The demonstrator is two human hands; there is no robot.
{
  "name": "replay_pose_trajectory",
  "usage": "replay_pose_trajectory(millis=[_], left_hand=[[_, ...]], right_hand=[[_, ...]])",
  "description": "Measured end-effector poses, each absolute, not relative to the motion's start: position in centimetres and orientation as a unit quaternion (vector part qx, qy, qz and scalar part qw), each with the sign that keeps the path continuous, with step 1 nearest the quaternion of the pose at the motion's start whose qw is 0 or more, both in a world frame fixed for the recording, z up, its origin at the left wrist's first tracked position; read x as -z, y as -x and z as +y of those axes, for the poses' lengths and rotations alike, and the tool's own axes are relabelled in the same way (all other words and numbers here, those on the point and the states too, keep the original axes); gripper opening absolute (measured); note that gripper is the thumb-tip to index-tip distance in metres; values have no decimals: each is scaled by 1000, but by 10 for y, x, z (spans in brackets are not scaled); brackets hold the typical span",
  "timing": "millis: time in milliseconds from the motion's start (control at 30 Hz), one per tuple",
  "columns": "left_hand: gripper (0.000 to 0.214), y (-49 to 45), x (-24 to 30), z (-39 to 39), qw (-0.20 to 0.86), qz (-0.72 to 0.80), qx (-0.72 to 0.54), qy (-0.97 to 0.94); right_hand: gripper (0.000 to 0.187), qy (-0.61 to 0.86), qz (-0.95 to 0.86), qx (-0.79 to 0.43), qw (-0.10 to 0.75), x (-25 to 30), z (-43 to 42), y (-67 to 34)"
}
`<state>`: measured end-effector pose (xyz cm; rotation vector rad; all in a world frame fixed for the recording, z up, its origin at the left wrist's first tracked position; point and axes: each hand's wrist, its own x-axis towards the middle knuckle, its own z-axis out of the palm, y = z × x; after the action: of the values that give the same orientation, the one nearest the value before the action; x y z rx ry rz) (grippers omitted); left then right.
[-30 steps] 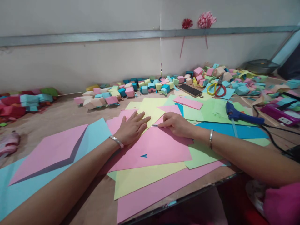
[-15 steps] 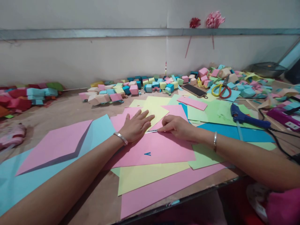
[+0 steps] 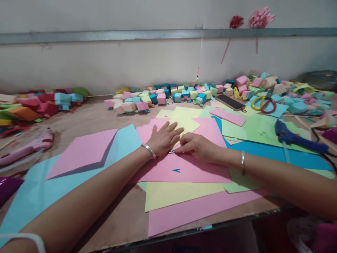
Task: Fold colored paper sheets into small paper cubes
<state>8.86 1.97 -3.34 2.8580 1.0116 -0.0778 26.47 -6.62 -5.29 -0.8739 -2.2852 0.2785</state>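
From my end I'm looking at a brown tabletop (image 3: pixel 96 111) that's carrying a ton of paper. A loose stack of coloured sheets (image 3: pixel 205 173) is covering the middle, a light blue sheet (image 3: pixel 42 182) is lying over on the left, and a pink glue gun (image 3: pixel 38 144) is resting near it. Small paper blocks (image 3: pixel 161 99) are lining the wall side, with reddish pieces (image 3: pixel 48 108) sitting farther left.

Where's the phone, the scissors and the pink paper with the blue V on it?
Phone (image 3: pixel 230 102): head view, middle of its dark screen.
Scissors (image 3: pixel 266 98): head view, where blades meet handles.
Pink paper (image 3: pixel 202 172): head view, bare part right of the blue V (image 3: pixel 174 170).
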Motion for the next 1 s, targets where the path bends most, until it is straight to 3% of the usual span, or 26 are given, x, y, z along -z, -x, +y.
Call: replay_pose_trajectory(millis=[633, 867, 1000], left_hand=[[51, -86, 41, 24, 53, 322, 9, -945], [49, -88, 40, 22, 61, 335, 10, -940], [46, -89, 37, 21, 49, 352, -34, -934]], right_hand=[[23, 301, -883, -138, 332, 51, -67, -264], [21, 260, -890, -206, 314, 46, -75, -265], [28, 329, -838, -191, 391, 31, -76, -285]])
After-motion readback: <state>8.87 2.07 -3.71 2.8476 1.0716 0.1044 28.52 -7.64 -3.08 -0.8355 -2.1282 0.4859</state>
